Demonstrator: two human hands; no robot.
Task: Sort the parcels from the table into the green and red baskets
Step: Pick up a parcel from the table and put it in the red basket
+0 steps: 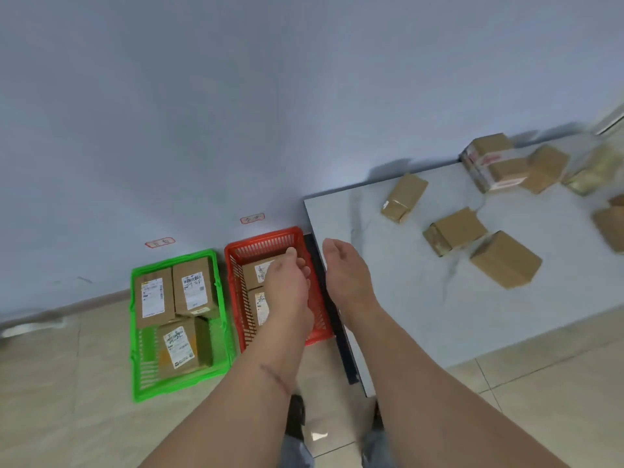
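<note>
Three parcels sit in the green basket [216,364] at eight o'clock and two in the red basket [233,265] beside it, while both the left hand [287,278] and right hand [344,275] hang loose, holding nothing, with several parcels [459,228] still on the table [388,285] at two o'clock.

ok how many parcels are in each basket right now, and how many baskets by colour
Parcels in the green basket: 3
Parcels seen in the red basket: 2, partly hidden by the left hand
Green baskets: 1
Red baskets: 1
Total: 5 parcels in 2 baskets
More parcels lie on the table, some cut off at the frame edge, so these are not counted.
</note>
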